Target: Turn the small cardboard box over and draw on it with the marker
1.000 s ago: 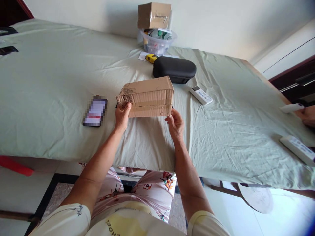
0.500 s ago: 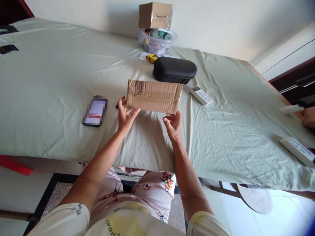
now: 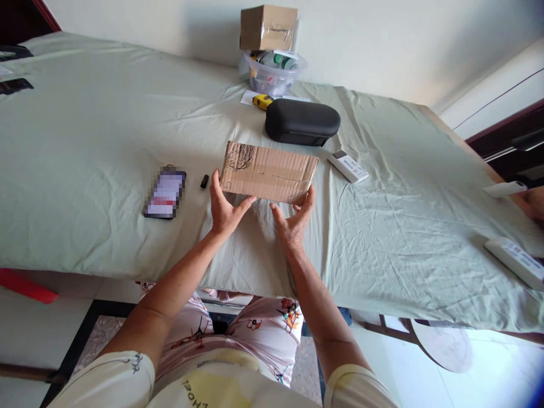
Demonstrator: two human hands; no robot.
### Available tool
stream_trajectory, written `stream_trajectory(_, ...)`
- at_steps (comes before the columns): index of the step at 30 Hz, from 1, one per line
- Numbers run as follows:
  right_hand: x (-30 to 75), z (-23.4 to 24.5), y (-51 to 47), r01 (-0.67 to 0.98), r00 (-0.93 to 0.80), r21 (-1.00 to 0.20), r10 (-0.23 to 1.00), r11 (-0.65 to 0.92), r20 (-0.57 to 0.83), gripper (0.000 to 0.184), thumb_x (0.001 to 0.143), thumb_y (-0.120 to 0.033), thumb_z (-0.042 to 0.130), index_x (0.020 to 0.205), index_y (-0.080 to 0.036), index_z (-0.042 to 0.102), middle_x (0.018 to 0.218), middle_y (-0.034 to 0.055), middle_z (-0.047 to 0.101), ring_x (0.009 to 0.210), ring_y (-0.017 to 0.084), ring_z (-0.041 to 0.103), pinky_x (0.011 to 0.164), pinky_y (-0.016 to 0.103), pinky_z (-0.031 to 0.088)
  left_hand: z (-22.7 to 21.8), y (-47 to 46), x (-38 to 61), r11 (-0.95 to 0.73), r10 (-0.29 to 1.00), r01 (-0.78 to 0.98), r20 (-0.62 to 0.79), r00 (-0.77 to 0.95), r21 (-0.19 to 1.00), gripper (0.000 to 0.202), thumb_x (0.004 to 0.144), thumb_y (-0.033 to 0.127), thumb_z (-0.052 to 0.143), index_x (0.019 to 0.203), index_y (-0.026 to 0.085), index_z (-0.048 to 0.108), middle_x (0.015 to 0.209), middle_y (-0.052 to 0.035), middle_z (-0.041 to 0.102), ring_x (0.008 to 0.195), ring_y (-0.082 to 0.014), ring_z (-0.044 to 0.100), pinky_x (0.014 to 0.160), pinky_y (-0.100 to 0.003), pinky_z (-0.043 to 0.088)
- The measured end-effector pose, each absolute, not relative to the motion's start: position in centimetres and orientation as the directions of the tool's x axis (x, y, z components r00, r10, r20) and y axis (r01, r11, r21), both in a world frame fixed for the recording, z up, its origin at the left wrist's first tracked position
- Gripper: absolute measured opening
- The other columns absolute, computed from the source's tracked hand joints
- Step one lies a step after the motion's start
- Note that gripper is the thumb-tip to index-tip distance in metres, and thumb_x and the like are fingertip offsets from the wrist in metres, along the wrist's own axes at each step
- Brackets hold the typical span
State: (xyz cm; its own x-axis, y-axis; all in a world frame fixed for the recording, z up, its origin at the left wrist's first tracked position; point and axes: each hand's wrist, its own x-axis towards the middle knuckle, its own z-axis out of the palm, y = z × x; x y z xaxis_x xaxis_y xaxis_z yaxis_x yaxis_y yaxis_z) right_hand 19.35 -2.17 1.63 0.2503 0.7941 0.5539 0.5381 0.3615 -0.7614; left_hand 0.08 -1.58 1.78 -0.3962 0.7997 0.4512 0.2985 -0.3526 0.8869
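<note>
A brown cardboard box (image 3: 270, 173), with a black scribble at its upper left corner, is held between my two hands over the cloth in front of me. My left hand (image 3: 227, 212) grips its left end, thumb along the near edge and fingers round the side. At the near right corner, my right hand (image 3: 294, 224) is closed on the box, its fingertips partly hidden. Just left of my left hand lies a small black object (image 3: 204, 181). A phone (image 3: 165, 194) with a blurred screen rests further left.
Behind the box is a black zip case (image 3: 302, 122), with a yellow tool (image 3: 262, 102) beside it. A white device (image 3: 348, 166) lies to the right. A clear tub (image 3: 272, 76) of bottles stands by the wall, under another cardboard box (image 3: 268, 27). At far right is a white power strip-like bar (image 3: 516, 262).
The box has shifted slightly right and towards me, and turned a little clockwise. My hands have moved with it. The small black object on the left has come into fuller view.
</note>
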Motion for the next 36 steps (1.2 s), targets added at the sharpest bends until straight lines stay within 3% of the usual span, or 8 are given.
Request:
stream_trajectory(3,19.1,1.4,-2.1,0.554,0.257,-0.757,0.793,0.347,0.552,0.117,0.079,-0.071,0.081,0.169,-0.035,0.016,0.170,0.0181,0.032,0.160,0.038,0.035,0.118,0.064,0.046,1.8,-2.0,0.9,-0.329,0.786,0.354,0.462,-0.410,0.875,0.123,0.067,0.070,0.093,0.162,0.024,0.029,0.170,-0.0230,0.037,0.162,-0.0422,0.034,0.135,-0.055,0.026)
stream_trajectory(7,18.8,1.4,-1.9,0.561,0.292,-0.754,0.770,0.343,0.568,0.127,0.073,-0.074,0.085,0.169,-0.031,0.015,0.169,0.0207,0.033,0.159,0.041,0.035,0.123,0.067,0.040,1.6,-2.5,2.0,-0.297,0.746,0.433,0.490,-0.451,0.851,0.127,0.062,0.073,0.094,0.159,0.021,0.032,0.162,-0.0250,0.047,0.153,-0.0429,0.047,0.130,-0.055,0.037)
stream_trajectory(11,18.5,1.5,-1.8,0.607,0.308,-0.715,0.726,0.348,0.615,0.125,0.074,-0.073,0.085,0.169,-0.025,0.019,0.164,0.0226,0.039,0.156,0.042,0.039,0.125,0.065,0.039,1.5,-2.6,2.5,-0.292,0.724,0.451,0.503,-0.472,0.843,0.123,0.064,0.074,0.092,0.158,0.021,0.033,0.159,-0.0254,0.049,0.151,-0.0426,0.050,0.128,-0.055,0.039)
stream_trajectory(15,18.6,1.5,-1.9,0.603,0.313,-0.716,0.722,0.351,0.617,0.122,0.075,-0.072,0.085,0.169,-0.028,0.020,0.164,0.0206,0.040,0.156,0.040,0.041,0.125,0.064,0.040,1.7,-2.6,2.5,-0.280,0.737,0.436,0.482,-0.474,0.855,0.121,0.066,0.073,0.092,0.158,0.020,0.032,0.160,-0.0253,0.048,0.151,-0.0420,0.050,0.127,-0.055,0.039)
stream_trajectory(22,19.3,2.5,-2.3,0.453,0.320,-0.820,0.795,0.350,0.515,0.087,0.089,-0.068,0.071,0.161,-0.034,0.038,0.159,0.0152,0.050,0.143,0.034,0.053,0.112,0.058,0.051,2.1,-2.3,1.2,-0.291,0.763,0.358,0.441,-0.472,0.887,0.111,0.071,0.072,0.089,0.157,0.024,0.037,0.165,-0.0209,0.046,0.155,-0.0401,0.044,0.130,-0.054,0.035)
stream_trajectory(28,19.9,3.6,-2.3,0.334,0.384,-0.857,0.774,0.391,0.503,0.052,0.100,-0.064,0.053,0.133,-0.026,0.065,0.121,0.0100,0.070,0.109,0.025,0.067,0.095,0.044,0.057,1.5,-1.4,-0.4,-0.301,0.741,0.295,0.417,-0.526,0.907,0.079,0.089,0.075,0.071,0.145,0.023,0.052,0.150,-0.0174,0.059,0.145,-0.0337,0.055,0.125,-0.050,0.041)
stream_trajectory(32,20.6,3.5,-1.7,0.279,0.422,-0.886,0.782,0.370,0.459,0.042,0.100,-0.062,0.057,0.110,-0.023,0.068,0.098,0.0038,0.068,0.092,0.019,0.066,0.087,0.037,0.057,1.3,-1.0,-0.5,-0.269,0.701,0.343,0.427,-0.572,0.900,0.059,0.101,0.070,0.055,0.133,0.021,0.060,0.133,-0.0150,0.069,0.126,-0.0269,0.067,0.107,-0.041,0.055)
stream_trajectory(36,21.2,2.9,-0.7,0.245,0.411,-0.877,0.775,0.414,0.480,0.038,0.095,-0.062,0.064,0.097,-0.024,0.063,0.087,-0.0001,0.064,0.083,0.016,0.064,0.082,0.033,0.055,1.2,-0.5,-0.8,-0.273,0.668,0.374,0.454,-0.590,0.886,0.041,0.107,0.054,0.049,0.123,0.019,0.063,0.121,-0.0133,0.073,0.115,-0.0235,0.071,0.101,-0.036,0.057)
